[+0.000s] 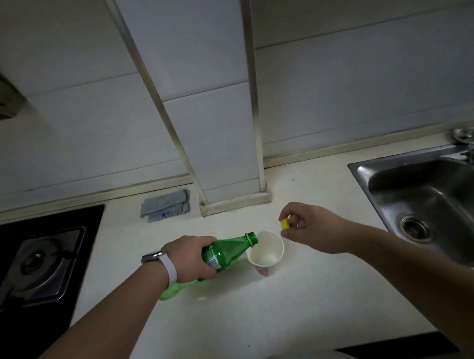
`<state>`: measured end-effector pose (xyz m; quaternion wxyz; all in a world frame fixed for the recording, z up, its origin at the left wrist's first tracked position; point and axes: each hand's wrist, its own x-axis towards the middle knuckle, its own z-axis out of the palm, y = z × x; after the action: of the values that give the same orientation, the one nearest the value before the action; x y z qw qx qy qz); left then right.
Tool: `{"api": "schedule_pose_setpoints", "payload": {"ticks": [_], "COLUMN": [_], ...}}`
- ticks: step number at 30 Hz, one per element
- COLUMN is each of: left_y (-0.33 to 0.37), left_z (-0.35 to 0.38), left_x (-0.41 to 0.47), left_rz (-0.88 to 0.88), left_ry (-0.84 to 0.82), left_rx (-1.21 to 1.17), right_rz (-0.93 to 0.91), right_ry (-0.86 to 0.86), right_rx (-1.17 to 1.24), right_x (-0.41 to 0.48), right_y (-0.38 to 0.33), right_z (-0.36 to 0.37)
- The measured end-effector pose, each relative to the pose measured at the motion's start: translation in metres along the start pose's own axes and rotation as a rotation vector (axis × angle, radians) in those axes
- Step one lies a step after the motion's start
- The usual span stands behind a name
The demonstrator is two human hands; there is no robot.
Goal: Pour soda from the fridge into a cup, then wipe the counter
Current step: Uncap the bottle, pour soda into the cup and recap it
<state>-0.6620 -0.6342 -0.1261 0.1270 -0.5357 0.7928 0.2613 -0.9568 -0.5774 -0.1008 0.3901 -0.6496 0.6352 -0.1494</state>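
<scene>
Fingers of my left hand [190, 258] grip tilted green plastic soda bottle [227, 249], mouth at white paper cup [268, 245] rim | right hand [309, 230] pinches yellow bottle cap [286, 224]

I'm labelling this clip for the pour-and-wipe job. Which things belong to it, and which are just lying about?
Belong: green bottle, tilted in the left hand; paper cup; yellow cap, pinched by the right hand; grey cloth; counter.
Lying about: gas hob; sink; strainer behind it.

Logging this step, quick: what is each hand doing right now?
Left hand: grips the tilted green soda bottle, its mouth at the paper cup.
Right hand: pinches the yellow cap.
</scene>
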Motion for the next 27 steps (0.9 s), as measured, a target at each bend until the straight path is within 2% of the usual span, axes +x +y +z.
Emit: {"api": "schedule_pose_setpoints", "payload": {"ticks": [10, 27], "left_y": [0.005, 0.007], "left_z": [0.002, 0.002], "left_x": [0.002, 0.004], "left_rz": [-0.037, -0.052], "left_ry": [-0.064, -0.071], "left_rx": [0.095, 0.164], "right_rz": [0.004, 0.028], "right_ry": [0.001, -0.020], "right_rx": [0.026, 0.094], "right_x": [-0.007, -0.006], "right_y": [0.018, 0.037], "right_z": [0.002, 0.005]}}
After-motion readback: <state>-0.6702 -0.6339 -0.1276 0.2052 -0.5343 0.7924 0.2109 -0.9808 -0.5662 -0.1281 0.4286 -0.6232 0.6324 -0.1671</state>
